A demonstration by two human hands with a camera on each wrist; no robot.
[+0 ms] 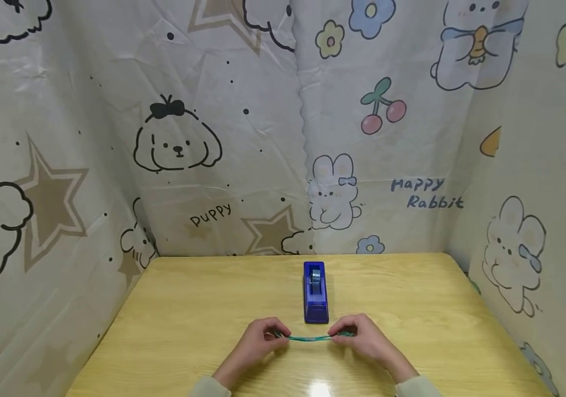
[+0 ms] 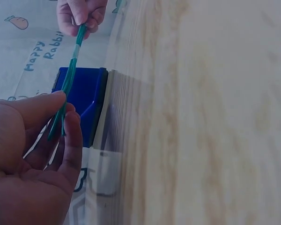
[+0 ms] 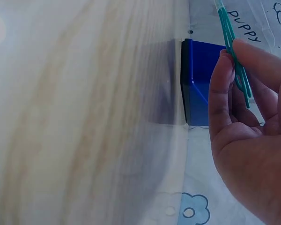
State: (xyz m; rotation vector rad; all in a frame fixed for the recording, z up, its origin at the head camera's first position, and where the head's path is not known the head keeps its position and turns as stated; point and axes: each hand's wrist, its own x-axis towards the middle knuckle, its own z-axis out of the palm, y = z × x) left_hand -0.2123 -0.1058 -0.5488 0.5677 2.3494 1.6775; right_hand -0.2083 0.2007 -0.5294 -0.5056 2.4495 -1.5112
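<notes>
Both hands hold a slim bundle of green wire [image 1: 309,338] stretched level between them, low over the table. My left hand [image 1: 262,337] pinches one end between thumb and fingertips, and loose wire ends poke out past the grip in the left wrist view. At the other end, my right hand [image 1: 361,335] pinches it likewise; a bent loop and a loose end [image 3: 247,101] show beyond those fingers. A pale, clear band [image 2: 76,50] wraps the bundle near its middle. Just behind the hands stands a blue tape dispenser [image 1: 316,311] with a roll of tape [image 1: 315,275] in it.
The wooden table [image 1: 188,298] reaches back to a patterned cloth [image 1: 263,165] that hangs behind it and along both sides. Light glares off the tabletop near the front edge.
</notes>
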